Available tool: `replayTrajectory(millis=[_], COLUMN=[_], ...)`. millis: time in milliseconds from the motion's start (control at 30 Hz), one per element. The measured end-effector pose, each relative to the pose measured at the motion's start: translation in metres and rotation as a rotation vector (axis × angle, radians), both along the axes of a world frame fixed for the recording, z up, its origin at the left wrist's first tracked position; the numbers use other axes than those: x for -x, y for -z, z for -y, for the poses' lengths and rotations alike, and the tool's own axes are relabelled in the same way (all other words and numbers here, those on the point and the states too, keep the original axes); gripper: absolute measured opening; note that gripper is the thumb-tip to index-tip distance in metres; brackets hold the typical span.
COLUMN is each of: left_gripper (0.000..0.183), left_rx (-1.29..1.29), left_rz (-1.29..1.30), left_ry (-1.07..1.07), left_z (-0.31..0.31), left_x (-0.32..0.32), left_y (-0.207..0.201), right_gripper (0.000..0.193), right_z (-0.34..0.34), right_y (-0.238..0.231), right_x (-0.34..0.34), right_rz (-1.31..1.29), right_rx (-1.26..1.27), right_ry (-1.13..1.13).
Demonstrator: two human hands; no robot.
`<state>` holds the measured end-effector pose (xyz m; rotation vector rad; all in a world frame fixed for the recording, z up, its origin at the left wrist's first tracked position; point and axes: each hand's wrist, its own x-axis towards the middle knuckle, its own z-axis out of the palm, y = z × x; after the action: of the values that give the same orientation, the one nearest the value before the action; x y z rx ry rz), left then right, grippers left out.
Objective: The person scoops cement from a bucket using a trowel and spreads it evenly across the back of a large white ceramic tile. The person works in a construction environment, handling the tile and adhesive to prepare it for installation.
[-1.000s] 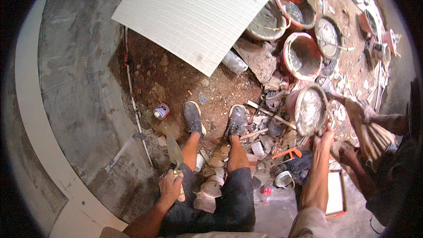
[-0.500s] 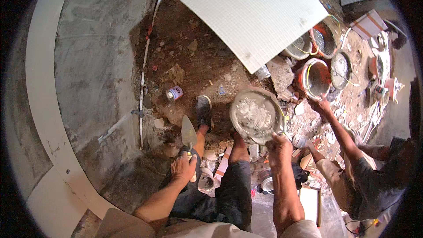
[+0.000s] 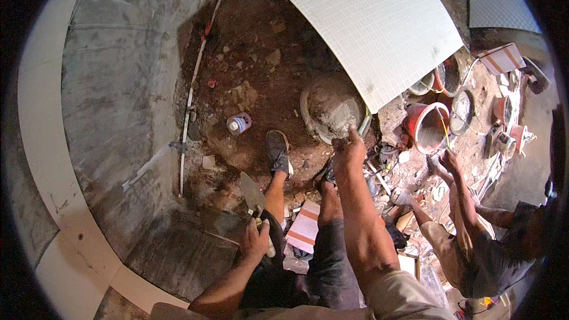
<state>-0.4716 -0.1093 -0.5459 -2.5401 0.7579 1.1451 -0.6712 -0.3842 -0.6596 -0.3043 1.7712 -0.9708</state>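
Note:
In my left hand (image 3: 254, 238) is a pointed trowel (image 3: 253, 194), gripped by its pale handle, its blade tipped away from me. The other arm reaches forward, and my right hand (image 3: 349, 153) is closed at the near rim of a round, grey-crusted bucket (image 3: 306, 112). Grey mortar (image 3: 342, 120) lies heaped inside it, toward the near right side. A yellow-green handle shows at the bucket's right edge, by a corner of a large white gridded panel (image 3: 379, 29). Its underside is hidden.
At right a co-worker's hand (image 3: 451, 161) is by a red bucket (image 3: 428, 127). More buckets stand behind it. A small can (image 3: 239, 123) lies on the dirt floor. Along the grey wall (image 3: 118, 95) at left runs a white pipe (image 3: 191, 95). A striped box (image 3: 303, 225) lies between my legs.
The bucket has moved away from me and now sits beside the panel's corner, my right arm stretched after it. The trowel has dropped slightly. The co-worker's red bucket has tilted toward them.

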Motion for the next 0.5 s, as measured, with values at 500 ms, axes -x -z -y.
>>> replayTrajectory(millis=[500], left_gripper=[0.039], left_rx=[0.426], left_rz=[-0.541], left_ry=[-0.06], left_z=[-0.006], left_x=[0.031], left_y=[0.054], right_gripper=[0.053], right_z=[-0.152], right_y=[0.043], right_x=[0.098], right_rz=[-0.348], right_rx=[-0.496], right_ry=[-0.637])
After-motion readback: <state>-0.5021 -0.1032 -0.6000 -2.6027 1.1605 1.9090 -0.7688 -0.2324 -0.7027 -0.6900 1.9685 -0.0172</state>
